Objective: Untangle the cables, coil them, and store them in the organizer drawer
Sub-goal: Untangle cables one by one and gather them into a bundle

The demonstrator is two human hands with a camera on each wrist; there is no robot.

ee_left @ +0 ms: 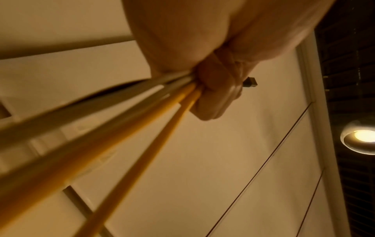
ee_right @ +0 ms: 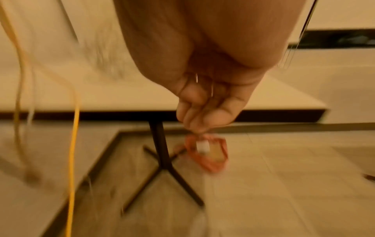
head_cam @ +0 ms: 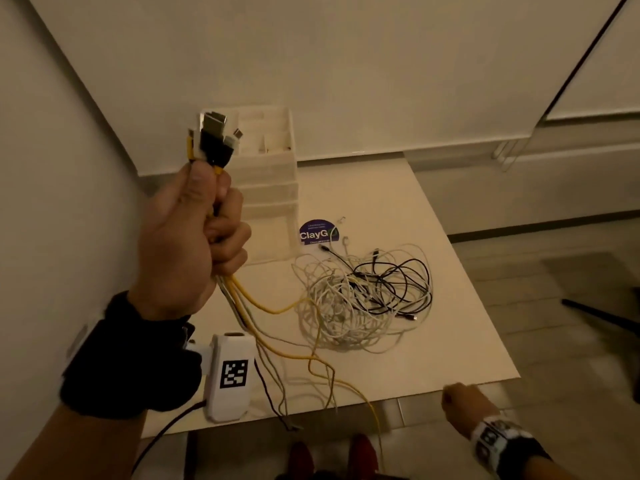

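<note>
My left hand (head_cam: 194,237) is raised over the table's left side and grips a bundle of cable ends (head_cam: 211,136), black, white and yellow plugs sticking up from the fist. Yellow and pale cables (ee_left: 142,144) run down from the left hand's fingers (ee_left: 213,96) to a tangle of white and black cables (head_cam: 363,296) on the table (head_cam: 450,341). Some strands hang over the front edge. The clear organizer (head_cam: 270,157) stands behind my left hand. My right hand (head_cam: 460,400) is low at the front edge, its fingertips (ee_right: 198,115) bunched above a small white plug (ee_right: 202,146); this view is blurred.
A purple round sticker (head_cam: 317,232) lies beside the organizer. A yellow cable (ee_right: 74,144) dangles below the table edge. Under the table are its black leg (ee_right: 160,152) and a red slipper (ee_right: 207,154). Walls close in at the left and back.
</note>
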